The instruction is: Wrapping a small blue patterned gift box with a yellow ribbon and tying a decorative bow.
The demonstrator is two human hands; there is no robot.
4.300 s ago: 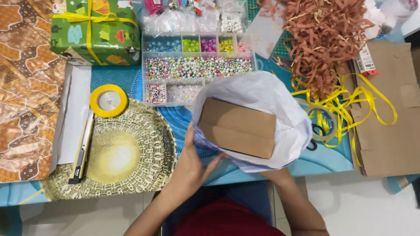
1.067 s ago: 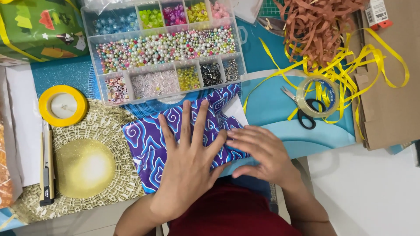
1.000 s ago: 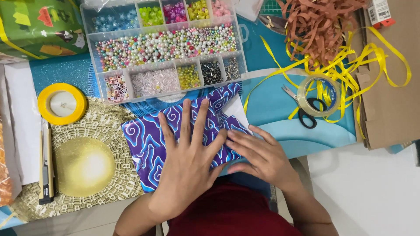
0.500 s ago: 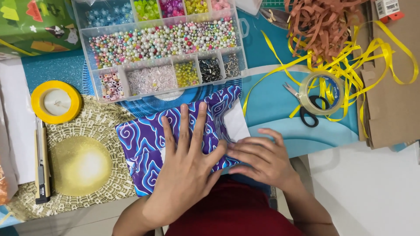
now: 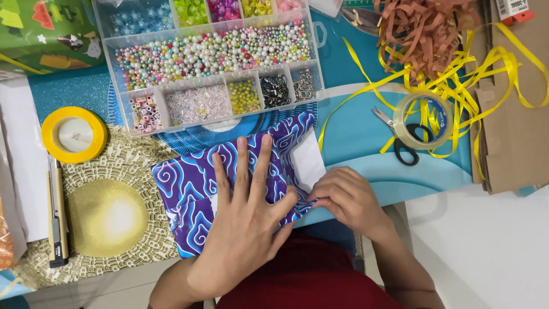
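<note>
A box wrapped in purple paper with blue and white cloud swirls [image 5: 191, 186] lies at the table's near edge. My left hand [image 5: 246, 214] lies flat on top of it with fingers spread, pressing the paper down. My right hand [image 5: 346, 197] is at the box's right end, its fingertips pinching the paper's folded edge where the white underside of the paper [image 5: 307, 162] shows.
A clear bead organiser [image 5: 211, 63] sits just beyond the box. A yellow tape roll [image 5: 74, 134] and a utility knife [image 5: 57, 220] lie left, beside a gold woven mat [image 5: 108, 220]. Clear tape [image 5: 423, 120], scissors [image 5: 403, 146], yellow ribbon [image 5: 457, 80] and cardboard [image 5: 514, 131] lie right.
4.3 s ago the brown box lay bare on the white side of the paper. Now it is wrapped. Over the last second my right hand slid in along the right end fold.
</note>
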